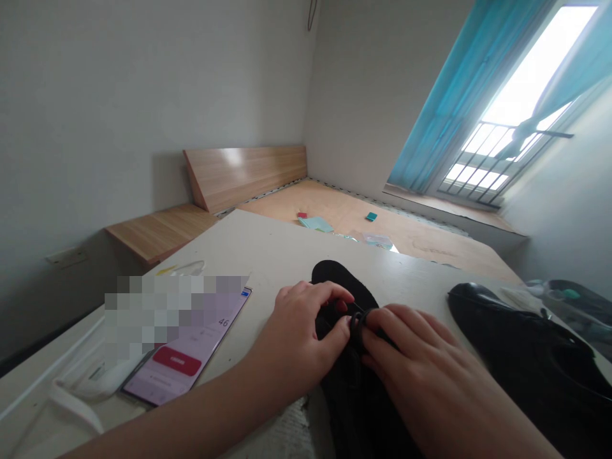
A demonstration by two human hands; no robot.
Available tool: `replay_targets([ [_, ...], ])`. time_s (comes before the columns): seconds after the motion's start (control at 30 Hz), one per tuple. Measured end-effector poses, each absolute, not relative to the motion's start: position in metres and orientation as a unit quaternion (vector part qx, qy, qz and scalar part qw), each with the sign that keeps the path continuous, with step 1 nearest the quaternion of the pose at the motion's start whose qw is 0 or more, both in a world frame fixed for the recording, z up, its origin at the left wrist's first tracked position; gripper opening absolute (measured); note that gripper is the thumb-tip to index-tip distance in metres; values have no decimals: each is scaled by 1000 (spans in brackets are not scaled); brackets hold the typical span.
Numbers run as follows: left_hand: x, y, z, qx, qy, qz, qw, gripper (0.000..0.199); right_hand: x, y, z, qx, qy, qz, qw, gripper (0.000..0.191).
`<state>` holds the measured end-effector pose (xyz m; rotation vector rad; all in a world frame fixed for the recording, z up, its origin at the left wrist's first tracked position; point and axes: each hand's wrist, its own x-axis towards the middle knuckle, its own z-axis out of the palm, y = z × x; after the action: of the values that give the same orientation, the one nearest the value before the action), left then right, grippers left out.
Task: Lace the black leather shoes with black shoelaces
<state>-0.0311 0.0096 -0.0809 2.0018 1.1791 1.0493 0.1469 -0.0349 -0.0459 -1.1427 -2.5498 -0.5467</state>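
A black shoe (338,275) lies on the white table in front of me, its toe pointing away. My left hand (310,325) is over the shoe's left side, thumb and forefinger curled together at a dark shoelace (356,320). From the other side, my right hand (411,347) pinches the same lace, with its fingertips close to my left thumb. The lace looks bunched in a small loop between the hands. Much of the shoe is hidden under my hands. A second black shoe (516,338) rests to the right, apart from my right hand.
On the left of the white table (268,242) lie a phone (201,357) with a lit screen and a white strap (76,405). Behind is a wooden bed board (415,233) with small packets (315,224). A clear container (581,306) stands at far right.
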Motion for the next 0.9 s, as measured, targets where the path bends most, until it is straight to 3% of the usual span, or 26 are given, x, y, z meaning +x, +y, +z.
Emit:
replay_targets([
  [0.1,-31,8,-81,744,432,422,286,33,141,-36,-55,-355,-898,-216,146,36],
  [0.4,-31,3,-75,798,373,417,223,8,151,-38,-26,-307,-934,-92,157,25],
  [0.53,-32,3,-76,784,372,438,233,28,159,-33,-15,-370,-900,-148,177,26],
  [0.63,-31,1,-75,804,349,423,231,12,168,-25,-22,-425,-879,-170,135,23],
  [0.9,-31,0,-75,862,329,346,174,32,172,-32,-17,-436,-871,-183,136,21],
])
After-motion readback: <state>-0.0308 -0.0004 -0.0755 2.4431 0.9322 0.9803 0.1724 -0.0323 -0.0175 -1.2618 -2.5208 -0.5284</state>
